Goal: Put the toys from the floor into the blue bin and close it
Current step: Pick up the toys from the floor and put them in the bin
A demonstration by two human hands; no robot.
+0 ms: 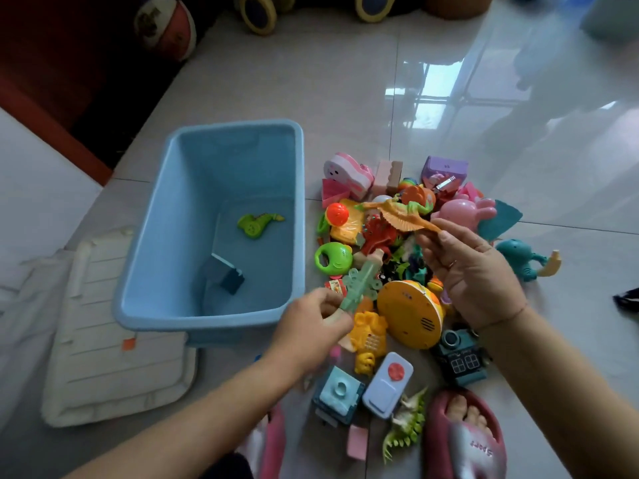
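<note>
The blue bin [166, 216] stands open on the tiled floor at centre left, with a green toy [257, 224] and a dark block [226, 274] inside. Its white lid [103, 357] lies flat on the floor to its left. A heap of several colourful toys [397, 243] lies to the right of the bin. My left hand [307, 333] grips a pale green toy [359, 288] just beyond the bin's near right corner. My right hand [473, 271] pinches an orange winged dinosaur [397, 210] above the heap.
My feet in pink slippers [463, 437] stand at the bottom, beside a green dinosaur [408, 423] and a blue phone toy [387, 385]. A basketball [166, 25] and toy-car wheels [259, 12] sit at the back. A teal elephant [522, 257] lies right of the heap.
</note>
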